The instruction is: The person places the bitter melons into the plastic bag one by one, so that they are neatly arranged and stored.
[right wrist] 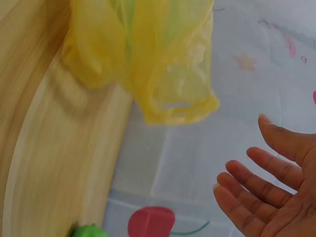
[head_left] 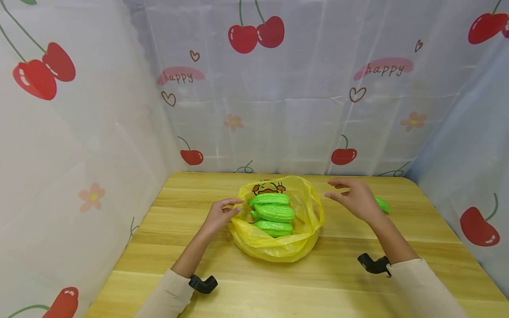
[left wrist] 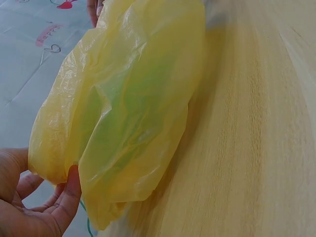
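A yellow plastic bag [head_left: 274, 251] with a printed duck face stands on the wooden table, its mouth spread wide. Inside lie three bright green bitter melons [head_left: 274, 213], stacked side by side. My left hand [head_left: 220, 215] pinches the bag's left rim between thumb and fingers; the left wrist view shows the film running between them. Off to the bag's right, my right hand [head_left: 354, 198] hovers apart from it, fingers extended and holding nothing, as the right wrist view confirms. Another green bitter melon [head_left: 382, 204] rests on the table beyond the right hand, partly hidden by it.
The wooden table [head_left: 179, 190] reaches back to a white curtain [head_left: 286, 128] printed with cherries, which also hangs at both sides. On each forearm sits a black wrist mount [head_left: 203, 285].
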